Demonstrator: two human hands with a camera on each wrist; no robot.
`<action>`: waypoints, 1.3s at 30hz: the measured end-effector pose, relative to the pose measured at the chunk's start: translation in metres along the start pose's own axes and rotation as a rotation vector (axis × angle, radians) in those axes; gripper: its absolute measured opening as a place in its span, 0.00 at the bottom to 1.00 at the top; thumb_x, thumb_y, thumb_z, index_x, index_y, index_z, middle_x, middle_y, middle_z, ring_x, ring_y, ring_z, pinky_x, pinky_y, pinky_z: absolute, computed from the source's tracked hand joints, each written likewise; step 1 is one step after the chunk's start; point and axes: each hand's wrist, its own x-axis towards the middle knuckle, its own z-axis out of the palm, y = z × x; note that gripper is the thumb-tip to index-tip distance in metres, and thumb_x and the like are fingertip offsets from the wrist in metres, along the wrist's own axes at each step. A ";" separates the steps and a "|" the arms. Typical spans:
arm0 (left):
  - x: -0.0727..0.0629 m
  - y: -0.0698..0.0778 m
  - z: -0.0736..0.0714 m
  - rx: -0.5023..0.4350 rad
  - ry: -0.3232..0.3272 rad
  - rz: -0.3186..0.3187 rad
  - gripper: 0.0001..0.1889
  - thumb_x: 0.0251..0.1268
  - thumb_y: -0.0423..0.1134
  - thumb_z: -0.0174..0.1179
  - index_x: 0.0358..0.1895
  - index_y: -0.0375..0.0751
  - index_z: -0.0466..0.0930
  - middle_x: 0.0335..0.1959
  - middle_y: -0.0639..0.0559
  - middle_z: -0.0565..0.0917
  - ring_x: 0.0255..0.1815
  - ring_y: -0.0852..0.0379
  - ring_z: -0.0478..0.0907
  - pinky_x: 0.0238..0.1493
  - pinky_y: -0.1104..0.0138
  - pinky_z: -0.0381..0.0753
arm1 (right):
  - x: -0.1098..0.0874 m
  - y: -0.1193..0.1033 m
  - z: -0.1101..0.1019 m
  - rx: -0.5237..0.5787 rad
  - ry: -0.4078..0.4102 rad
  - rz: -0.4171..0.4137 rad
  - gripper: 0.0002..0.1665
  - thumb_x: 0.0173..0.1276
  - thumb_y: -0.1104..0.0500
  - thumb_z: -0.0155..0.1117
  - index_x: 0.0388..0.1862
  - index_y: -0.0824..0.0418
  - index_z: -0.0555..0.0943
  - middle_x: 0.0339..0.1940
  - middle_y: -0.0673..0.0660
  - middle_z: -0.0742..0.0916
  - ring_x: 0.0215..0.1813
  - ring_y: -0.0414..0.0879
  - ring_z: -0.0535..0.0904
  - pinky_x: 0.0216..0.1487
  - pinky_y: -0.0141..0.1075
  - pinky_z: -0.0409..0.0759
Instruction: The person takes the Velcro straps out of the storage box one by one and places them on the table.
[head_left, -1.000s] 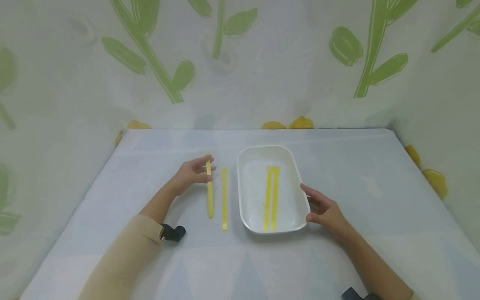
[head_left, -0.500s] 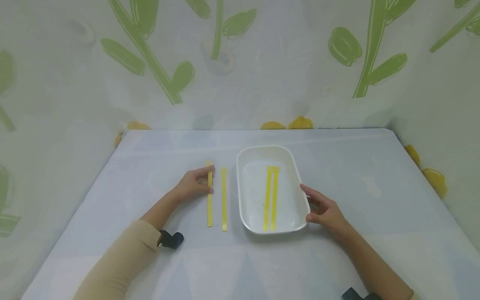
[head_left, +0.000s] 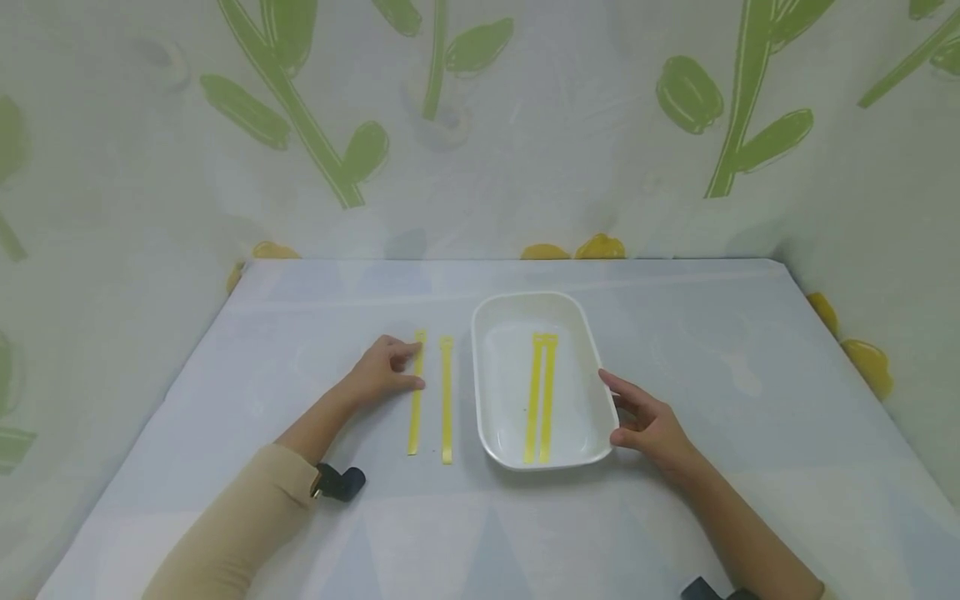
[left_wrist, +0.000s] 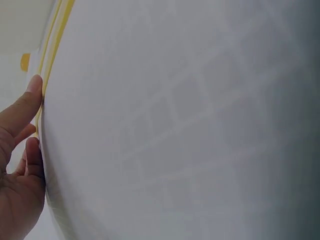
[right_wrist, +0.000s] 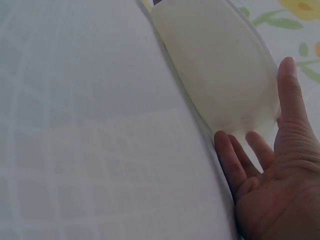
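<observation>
The leftmost yellow strip (head_left: 415, 415) lies left of the frame's centre, long axis running up-down, touched by the nearer left hand's (head_left: 378, 369) parted fingers, the right hand's (head_left: 655, 427) spread against the white tray (head_left: 502, 392).

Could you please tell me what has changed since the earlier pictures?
The left hand has brought the left yellow strip nearer the person, its near end swung slightly left; the hand still touches it. Unchanged: the other loose strip, the two strips inside the white tray, and the right hand at the tray's rim.
</observation>
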 end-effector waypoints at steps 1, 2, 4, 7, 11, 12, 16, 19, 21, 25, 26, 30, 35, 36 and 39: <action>0.000 0.000 0.000 0.009 -0.002 -0.001 0.39 0.47 0.45 0.73 0.66 0.41 0.69 0.48 0.45 0.69 0.46 0.49 0.68 0.49 0.60 0.71 | 0.000 0.000 0.000 0.004 -0.001 -0.002 0.44 0.57 0.64 0.71 0.71 0.61 0.63 0.63 0.35 0.74 0.54 0.34 0.77 0.43 0.32 0.82; 0.000 0.000 0.001 0.015 -0.002 0.002 0.38 0.47 0.45 0.73 0.65 0.41 0.70 0.47 0.45 0.70 0.46 0.49 0.67 0.48 0.60 0.71 | 0.000 0.000 0.000 0.005 -0.001 -0.003 0.44 0.57 0.64 0.71 0.71 0.61 0.63 0.63 0.35 0.74 0.54 0.34 0.77 0.43 0.31 0.82; 0.000 0.000 0.002 0.025 -0.004 0.015 0.38 0.47 0.45 0.74 0.65 0.41 0.70 0.47 0.45 0.70 0.45 0.50 0.67 0.47 0.61 0.70 | 0.000 0.000 0.000 0.011 -0.004 -0.006 0.44 0.57 0.64 0.71 0.71 0.61 0.63 0.63 0.35 0.74 0.54 0.34 0.77 0.43 0.31 0.82; -0.001 0.000 0.004 0.017 -0.001 0.029 0.38 0.46 0.45 0.74 0.64 0.40 0.71 0.47 0.45 0.71 0.45 0.50 0.67 0.48 0.61 0.70 | 0.001 0.000 0.000 0.016 -0.007 -0.009 0.44 0.57 0.62 0.71 0.71 0.60 0.63 0.63 0.35 0.74 0.54 0.34 0.77 0.43 0.31 0.82; -0.001 0.001 0.007 0.001 0.012 0.051 0.38 0.45 0.45 0.74 0.63 0.39 0.72 0.46 0.45 0.71 0.45 0.50 0.68 0.48 0.60 0.70 | 0.001 0.001 -0.002 0.012 -0.004 -0.015 0.44 0.57 0.61 0.71 0.71 0.61 0.63 0.64 0.35 0.74 0.55 0.34 0.76 0.44 0.30 0.82; -0.002 0.002 0.008 -0.002 0.014 0.056 0.38 0.45 0.45 0.74 0.63 0.39 0.72 0.46 0.45 0.71 0.45 0.50 0.68 0.48 0.60 0.70 | 0.001 0.001 -0.002 0.013 -0.004 -0.018 0.44 0.57 0.62 0.71 0.71 0.61 0.63 0.64 0.36 0.74 0.55 0.34 0.76 0.44 0.31 0.82; -0.004 0.003 0.012 -0.006 0.018 0.059 0.39 0.45 0.45 0.74 0.64 0.38 0.72 0.45 0.46 0.71 0.44 0.51 0.68 0.48 0.61 0.71 | 0.001 0.002 -0.003 0.009 -0.007 -0.018 0.44 0.57 0.64 0.71 0.71 0.60 0.63 0.63 0.37 0.75 0.54 0.35 0.77 0.43 0.31 0.82; -0.006 0.005 0.013 -0.014 0.022 0.050 0.39 0.44 0.45 0.74 0.64 0.39 0.72 0.44 0.46 0.72 0.45 0.50 0.68 0.49 0.60 0.71 | 0.001 0.001 -0.003 0.008 -0.011 -0.022 0.44 0.57 0.64 0.71 0.71 0.60 0.63 0.63 0.37 0.75 0.53 0.35 0.77 0.43 0.31 0.82; -0.006 0.005 0.013 -0.032 0.022 0.039 0.38 0.45 0.45 0.74 0.64 0.40 0.72 0.45 0.46 0.72 0.46 0.50 0.69 0.51 0.59 0.72 | 0.001 0.001 -0.004 0.011 -0.014 -0.024 0.44 0.57 0.64 0.71 0.72 0.60 0.63 0.63 0.37 0.75 0.53 0.35 0.77 0.43 0.31 0.82; -0.005 0.007 0.010 -0.086 0.022 0.030 0.37 0.46 0.43 0.73 0.63 0.38 0.72 0.48 0.43 0.75 0.48 0.48 0.72 0.53 0.57 0.73 | 0.001 0.001 -0.004 0.006 -0.018 -0.017 0.44 0.58 0.64 0.70 0.72 0.60 0.62 0.63 0.38 0.75 0.53 0.35 0.77 0.43 0.32 0.82; -0.004 0.008 0.009 -0.098 0.020 0.030 0.37 0.47 0.43 0.73 0.63 0.38 0.72 0.48 0.42 0.76 0.48 0.48 0.73 0.53 0.57 0.73 | 0.001 0.001 -0.003 0.001 -0.017 -0.014 0.44 0.58 0.64 0.70 0.72 0.60 0.62 0.63 0.38 0.75 0.53 0.35 0.77 0.43 0.32 0.82; -0.001 0.015 0.005 -0.136 -0.008 0.065 0.37 0.47 0.41 0.73 0.64 0.36 0.70 0.49 0.41 0.78 0.47 0.48 0.74 0.53 0.58 0.75 | 0.000 0.001 -0.003 0.004 -0.008 -0.008 0.44 0.57 0.63 0.71 0.72 0.59 0.63 0.62 0.37 0.75 0.53 0.35 0.77 0.43 0.31 0.82; 0.004 0.024 -0.002 -0.200 -0.083 0.128 0.39 0.48 0.39 0.73 0.67 0.37 0.67 0.53 0.41 0.78 0.52 0.47 0.76 0.55 0.58 0.76 | 0.001 0.000 -0.002 0.027 -0.009 -0.022 0.44 0.57 0.65 0.71 0.71 0.61 0.63 0.63 0.37 0.75 0.53 0.35 0.77 0.43 0.31 0.82; 0.004 0.026 -0.004 -0.227 -0.100 0.139 0.40 0.48 0.39 0.73 0.67 0.37 0.66 0.54 0.41 0.78 0.53 0.47 0.76 0.55 0.58 0.76 | 0.001 0.001 -0.002 0.023 -0.008 -0.019 0.44 0.57 0.65 0.70 0.71 0.60 0.63 0.63 0.36 0.74 0.53 0.35 0.77 0.43 0.31 0.82; 0.007 0.033 -0.008 -0.297 -0.138 0.161 0.41 0.49 0.37 0.72 0.69 0.39 0.63 0.57 0.41 0.76 0.54 0.46 0.76 0.51 0.59 0.78 | 0.001 0.001 -0.001 0.008 -0.002 -0.016 0.44 0.57 0.67 0.70 0.71 0.60 0.63 0.63 0.35 0.74 0.54 0.34 0.76 0.43 0.30 0.82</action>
